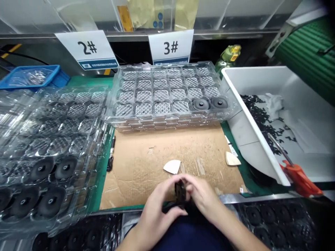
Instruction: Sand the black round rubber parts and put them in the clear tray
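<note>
Both hands meet at the near edge of the brown cardboard sheet (136, 164). Between them is a small black part (180, 192), partly hidden by the fingers. My left hand (159, 205) curls round its left side, the thumb below it and the fingertips above. On the right side, the bent fingers of my right hand (201, 195) close on the same part. Just beyond the hands lies a white wedge-shaped piece (172, 166). A second, cream wedge (232, 159) rests at the cardboard's right edge.
Behind the cardboard, a clear tray stack (167, 116) holds two black round parts (201, 103). More clear trays (60, 125) with black discs stand left. At right, a white bin (251, 143) contains small black pieces; orange-handled pliers (300, 179) lean on its edge.
</note>
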`<state>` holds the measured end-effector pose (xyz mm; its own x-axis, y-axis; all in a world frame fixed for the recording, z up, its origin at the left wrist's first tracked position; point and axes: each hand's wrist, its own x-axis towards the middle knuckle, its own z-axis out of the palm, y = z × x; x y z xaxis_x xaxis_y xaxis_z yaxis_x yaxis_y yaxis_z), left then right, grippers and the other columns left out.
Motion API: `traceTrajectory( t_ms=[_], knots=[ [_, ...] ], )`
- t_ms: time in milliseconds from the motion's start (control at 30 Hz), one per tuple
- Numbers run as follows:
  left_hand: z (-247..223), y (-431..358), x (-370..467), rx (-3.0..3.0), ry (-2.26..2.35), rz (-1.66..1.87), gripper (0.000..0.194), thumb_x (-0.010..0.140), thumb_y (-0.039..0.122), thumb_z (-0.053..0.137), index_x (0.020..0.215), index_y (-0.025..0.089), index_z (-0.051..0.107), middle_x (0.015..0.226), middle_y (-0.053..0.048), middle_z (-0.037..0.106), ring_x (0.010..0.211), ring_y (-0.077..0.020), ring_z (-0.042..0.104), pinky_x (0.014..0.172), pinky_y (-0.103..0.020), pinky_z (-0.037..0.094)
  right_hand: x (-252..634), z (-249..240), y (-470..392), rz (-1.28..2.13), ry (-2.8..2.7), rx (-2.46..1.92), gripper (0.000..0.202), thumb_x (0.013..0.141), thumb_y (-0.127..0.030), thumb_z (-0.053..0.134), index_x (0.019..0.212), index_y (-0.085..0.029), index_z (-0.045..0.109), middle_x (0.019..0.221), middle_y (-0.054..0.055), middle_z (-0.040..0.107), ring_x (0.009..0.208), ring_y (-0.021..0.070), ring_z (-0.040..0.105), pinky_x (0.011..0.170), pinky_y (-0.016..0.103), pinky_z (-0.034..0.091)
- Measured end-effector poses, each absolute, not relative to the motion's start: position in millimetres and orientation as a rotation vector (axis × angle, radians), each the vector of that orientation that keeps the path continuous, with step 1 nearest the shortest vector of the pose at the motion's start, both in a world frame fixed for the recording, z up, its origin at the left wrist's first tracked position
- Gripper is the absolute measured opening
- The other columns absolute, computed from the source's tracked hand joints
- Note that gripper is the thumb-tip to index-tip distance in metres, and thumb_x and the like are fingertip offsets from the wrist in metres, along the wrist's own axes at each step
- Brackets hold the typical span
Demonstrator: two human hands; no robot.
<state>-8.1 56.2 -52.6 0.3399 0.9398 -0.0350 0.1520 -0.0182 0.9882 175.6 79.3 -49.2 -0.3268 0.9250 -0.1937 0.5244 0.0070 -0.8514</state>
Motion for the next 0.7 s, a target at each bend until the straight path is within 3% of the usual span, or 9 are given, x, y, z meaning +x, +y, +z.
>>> traceTrajectory(
  t_ms=[67, 200, 267, 367, 433, 600, 700],
  knots=[
    [-49.7, 54.6, -13.6, 0.906, 1.093, 0.986, 0.071, 0.072, 0.025, 0.07, 0.132, 0.041, 0.034, 0.132, -0.004, 0.051, 0.121, -0.0241, 0.048, 0.103, -0.037, 0.037, 171.1, -59.7, 94.1, 0.999, -1.934, -1.61, 0.047, 0.09, -0.053, 0.031, 0.114, -0.021, 0.057, 0.103, 0.011, 0.06, 0.088, 0.0233, 0.061, 0.077, 0.037, 0.049],
    [-38.7, 55.8, -30.0, 0.329, 0.899, 1.087, 0.061, 0.076, 0.031, 0.066, 0.13, 0.035, 0.04, 0.134, -0.008, 0.05, 0.117, -0.0269, 0.051, 0.1, -0.038, 0.038, 149.6, -94.4, 104.0, 0.864, -1.938, -1.594, 0.03, 0.086, -0.033, 0.051, 0.111, -0.018, 0.058, 0.125, 0.015, 0.046, 0.108, 0.0295, 0.051, 0.089, 0.045, 0.042],
    [-34.5, 55.5, -36.1, 0.256, 0.855, 1.103, 0.053, 0.076, 0.033, 0.065, 0.126, 0.033, 0.046, 0.132, -0.008, 0.052, 0.116, -0.0261, 0.052, 0.1, -0.037, 0.038, 139.4, -108.8, 100.4, 0.855, -1.986, -1.479, 0.024, 0.086, -0.026, 0.05, 0.107, -0.018, 0.061, 0.115, 0.013, 0.054, 0.104, 0.0258, 0.052, 0.088, 0.041, 0.043],
    [-31.8, 55.5, -38.1, 0.195, 0.817, 1.108, 0.051, 0.074, 0.041, 0.065, 0.122, 0.032, 0.051, 0.13, -0.008, 0.054, 0.116, -0.0255, 0.053, 0.1, -0.036, 0.039, 136.0, -111.3, 99.4, 0.87, -2.036, -1.333, 0.02, 0.086, -0.024, 0.051, 0.1, -0.019, 0.064, 0.084, 0.007, 0.063, 0.082, 0.0204, 0.057, 0.078, 0.036, 0.045],
    [-31.7, 57.5, -33.8, 0.178, 0.81, 1.093, 0.051, 0.072, 0.042, 0.065, 0.12, 0.031, 0.053, 0.128, -0.008, 0.056, 0.116, -0.0256, 0.053, 0.101, -0.037, 0.038, 140.5, -94.8, 104.2, 0.881, -2.019, -1.302, 0.019, 0.086, -0.023, 0.053, 0.101, -0.019, 0.064, 0.081, 0.006, 0.064, 0.078, 0.0183, 0.058, 0.075, 0.033, 0.046],
    [-30.7, 66.1, -11.3, 0.246, 0.852, 1.12, 0.054, 0.072, 0.037, 0.068, 0.122, 0.025, 0.053, 0.119, -0.008, 0.062, 0.116, -0.0247, 0.053, 0.098, -0.035, 0.042, 145.1, -14.4, 101.6, 0.798, -1.829, -1.248, 0.031, 0.09, -0.019, 0.044, 0.12, -0.019, 0.05, 0.112, 0.006, 0.06, 0.1, 0.0151, 0.055, 0.085, 0.029, 0.044],
    [-27.7, 69.4, -2.2, 0.258, 0.883, 1.085, 0.053, 0.074, 0.032, 0.068, 0.124, 0.027, 0.051, 0.112, -0.005, 0.065, 0.112, -0.0227, 0.055, 0.094, -0.032, 0.046, 139.4, 18.0, 88.2, 0.791, -1.885, -1.121, 0.029, 0.089, -0.017, 0.043, 0.117, -0.016, 0.052, 0.101, 0.005, 0.063, 0.09, 0.0155, 0.057, 0.082, 0.03, 0.044]
  ],
)
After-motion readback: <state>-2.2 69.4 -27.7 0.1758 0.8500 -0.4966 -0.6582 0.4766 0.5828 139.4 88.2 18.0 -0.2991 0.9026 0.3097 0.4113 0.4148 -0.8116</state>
